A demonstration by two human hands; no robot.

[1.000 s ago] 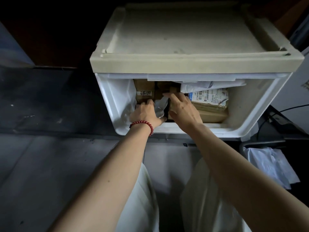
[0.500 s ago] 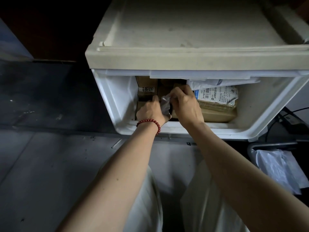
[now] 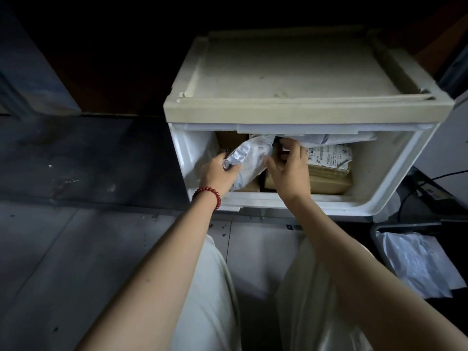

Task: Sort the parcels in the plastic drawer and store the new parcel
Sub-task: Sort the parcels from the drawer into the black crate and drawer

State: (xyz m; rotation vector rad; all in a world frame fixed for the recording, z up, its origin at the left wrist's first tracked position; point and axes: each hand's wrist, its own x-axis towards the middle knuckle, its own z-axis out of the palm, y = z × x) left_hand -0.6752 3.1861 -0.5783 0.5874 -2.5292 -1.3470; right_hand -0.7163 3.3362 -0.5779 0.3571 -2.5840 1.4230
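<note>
The left hand (image 3: 219,173) is closed on the lower end of a crumpled grey mailer parcel (image 3: 250,158), thumb and fingers pinching the soft film so the bag hangs tilted, its upper end pointing toward the back of the drawer. A red bead bracelet (image 3: 207,195) sits on that wrist. The right hand (image 3: 291,174) is just beside it, thumb against the mailer's right edge and fingers curled over a dark gap between the cartons. Whether it grips the bag or a box behind it cannot be told.

The hold looks like a lift-and-steer: one hand carries the limp bag, the other probably parts or steadies the stack to make a slot. The mailer is inside the plastic drawer (image 3: 291,200), raised over the left half, above a brown carton (image 3: 249,186) and in front of another carton (image 3: 230,140) at the back.

To the right lies a labelled brown box (image 3: 329,173) with a pale soft parcel (image 3: 329,141) on top, under the cabinet's beige top (image 3: 291,72). Beyond the drawer — on the floor at far right — stands a lined bin (image 3: 417,262).
</note>
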